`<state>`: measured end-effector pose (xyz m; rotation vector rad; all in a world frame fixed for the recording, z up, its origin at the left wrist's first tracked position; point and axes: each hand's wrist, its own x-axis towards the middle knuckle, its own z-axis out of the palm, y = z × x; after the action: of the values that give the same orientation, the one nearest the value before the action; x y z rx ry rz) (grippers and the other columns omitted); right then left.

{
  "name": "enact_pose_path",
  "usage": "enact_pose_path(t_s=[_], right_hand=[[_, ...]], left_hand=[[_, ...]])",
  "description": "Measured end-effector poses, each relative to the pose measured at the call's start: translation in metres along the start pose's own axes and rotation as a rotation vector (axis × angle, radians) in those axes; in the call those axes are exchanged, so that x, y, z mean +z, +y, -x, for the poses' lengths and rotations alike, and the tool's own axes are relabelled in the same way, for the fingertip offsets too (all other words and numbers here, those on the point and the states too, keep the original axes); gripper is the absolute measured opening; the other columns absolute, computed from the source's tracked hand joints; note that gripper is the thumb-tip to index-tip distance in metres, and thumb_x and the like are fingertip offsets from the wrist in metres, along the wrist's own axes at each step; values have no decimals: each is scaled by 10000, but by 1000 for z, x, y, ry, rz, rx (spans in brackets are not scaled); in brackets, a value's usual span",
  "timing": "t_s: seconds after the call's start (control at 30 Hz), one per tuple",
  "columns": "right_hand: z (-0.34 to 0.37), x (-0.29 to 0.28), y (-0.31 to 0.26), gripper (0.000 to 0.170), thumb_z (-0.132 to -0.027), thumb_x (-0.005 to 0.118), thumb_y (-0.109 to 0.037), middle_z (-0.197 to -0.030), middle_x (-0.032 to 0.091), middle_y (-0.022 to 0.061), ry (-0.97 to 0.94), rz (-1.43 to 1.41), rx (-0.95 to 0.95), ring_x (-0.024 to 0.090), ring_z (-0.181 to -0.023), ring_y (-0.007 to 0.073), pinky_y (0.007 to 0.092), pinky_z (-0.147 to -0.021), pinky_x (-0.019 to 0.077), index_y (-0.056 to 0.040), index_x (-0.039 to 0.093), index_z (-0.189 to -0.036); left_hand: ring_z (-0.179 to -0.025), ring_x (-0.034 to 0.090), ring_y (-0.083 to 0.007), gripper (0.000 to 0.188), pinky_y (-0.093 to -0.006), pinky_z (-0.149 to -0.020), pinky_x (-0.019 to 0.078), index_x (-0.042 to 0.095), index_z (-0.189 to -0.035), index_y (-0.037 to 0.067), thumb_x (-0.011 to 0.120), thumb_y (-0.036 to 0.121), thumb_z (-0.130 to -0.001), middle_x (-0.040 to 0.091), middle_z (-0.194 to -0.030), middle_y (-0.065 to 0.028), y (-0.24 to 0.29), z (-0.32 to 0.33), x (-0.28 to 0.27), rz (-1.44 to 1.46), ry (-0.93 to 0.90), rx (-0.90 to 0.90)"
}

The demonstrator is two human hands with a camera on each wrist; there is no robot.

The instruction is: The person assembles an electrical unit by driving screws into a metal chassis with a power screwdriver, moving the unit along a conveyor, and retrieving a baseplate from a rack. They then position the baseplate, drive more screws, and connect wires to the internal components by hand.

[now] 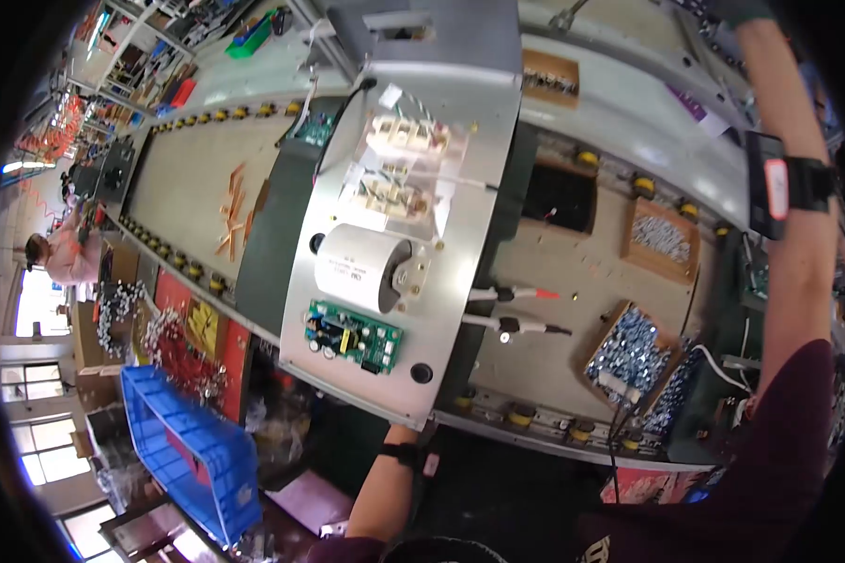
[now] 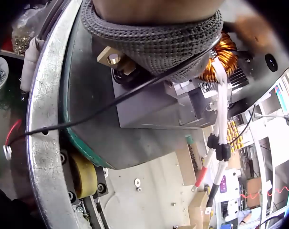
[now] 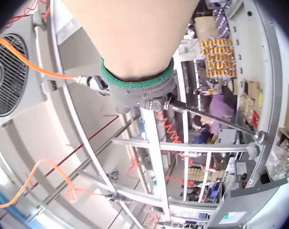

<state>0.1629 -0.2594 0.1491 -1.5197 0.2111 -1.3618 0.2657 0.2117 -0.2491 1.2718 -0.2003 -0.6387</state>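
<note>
My left forearm [image 1: 385, 493] reaches under the lower edge of a metal panel [image 1: 446, 281], which hides the hand in the head view. In the left wrist view my grey-gloved left hand [image 2: 159, 47] is beside a copper-wound coil [image 2: 223, 57] and a grey metal box [image 2: 149, 107]; its fingers are hidden. The panel bears a white cylinder [image 1: 352, 267], a green circuit board [image 1: 352, 336] and white terminal blocks [image 1: 394, 197]. My raised right hand [image 3: 139, 95], gloved in grey with a green cuff, grips an air tool [image 3: 159, 103] fitted with an orange hose.
Two leads with red and black ends [image 1: 521, 327] stick out beside the panel. Boxes of small metal parts [image 1: 629, 357] lie on the right of the roller line. A blue crate [image 1: 188, 460] stands at lower left. Metal frame bars [image 3: 154, 157] and a fan [image 3: 6, 74] surround the right hand.
</note>
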Motion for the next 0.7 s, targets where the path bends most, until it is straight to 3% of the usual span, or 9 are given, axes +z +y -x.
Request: enact_pose_path(t_s=[0.07,0.1,0.37,0.4,0.47,0.57,0.6,0.67,0.7], right_hand=[[42,14,-38,188,-932,513,-230,-664,517,10,-170,16,-78,464,-503,125,272,-506,436,-87,500,-811],[62,11,-28,188,-932,513,-230,-664,517,10,-158,3,-36,464,-503,125,272,-506,436,-87,500,-811],[200,-20,23,165,-920,516,-217,-750,606,50,250,-147,-58,580,-598,138,303,-614,548,-59,548,-884],[212,-50,57,171,-891,544,-199,-834,646,88,39,-243,19,637,-693,161,360,-696,585,-41,568,-952],[263,-26,85,144,-872,561,-185,-831,637,89,257,-269,186,624,-663,166,380,-638,582,-51,559,-926],[305,-15,127,118,-862,551,-161,-824,623,97,479,-342,620,613,-639,170,399,-606,579,-50,542,-902],[322,1,133,128,-864,543,-172,-779,617,90,489,-346,589,611,-619,170,403,-600,578,-47,542,-891],[341,11,146,129,-869,528,-173,-740,610,87,498,-442,798,606,-588,176,402,-579,574,-44,538,-865],[350,23,151,134,-864,530,-175,-720,604,88,521,-458,793,604,-574,185,392,-554,569,-41,539,-853]], left_hand=[[-881,545,-185,335,-334,-761,453,530,-1153,-12,478,215,-912,554,-1081,-107,-2,6,-8,-73,46,-17],[-875,546,-183,333,-331,-752,455,532,-1149,-12,477,214,-911,556,-1075,-106,-3,0,-8,-107,64,-26],[-822,549,-168,319,-306,-682,471,554,-1114,-18,473,202,-899,573,-1023,-97,9,13,-20,-334,19,-10],[-815,550,-166,317,-303,-674,473,557,-1110,-19,472,201,-897,575,-1016,-96,17,16,-28,-356,6,-6],[-802,551,-162,314,-297,-656,477,562,-1101,-20,471,198,-894,579,-1003,-93,16,26,-23,-400,-22,2],[-782,552,-156,310,-288,-630,484,570,-1088,-22,469,194,-890,586,-983,-90,19,29,-20,-472,-50,15],[-776,553,-154,309,-285,-621,486,573,-1084,-23,468,192,-888,588,-977,-89,25,38,-23,-497,-62,20],[-769,553,-152,308,-282,-613,488,576,-1080,-24,468,191,-887,590,-970,-87,27,37,-24,-538,-84,14],[-774,552,-142,313,-269,-618,482,578,-1067,-28,463,196,-880,587,-936,-71,26,36,-25,-631,-61,132]])
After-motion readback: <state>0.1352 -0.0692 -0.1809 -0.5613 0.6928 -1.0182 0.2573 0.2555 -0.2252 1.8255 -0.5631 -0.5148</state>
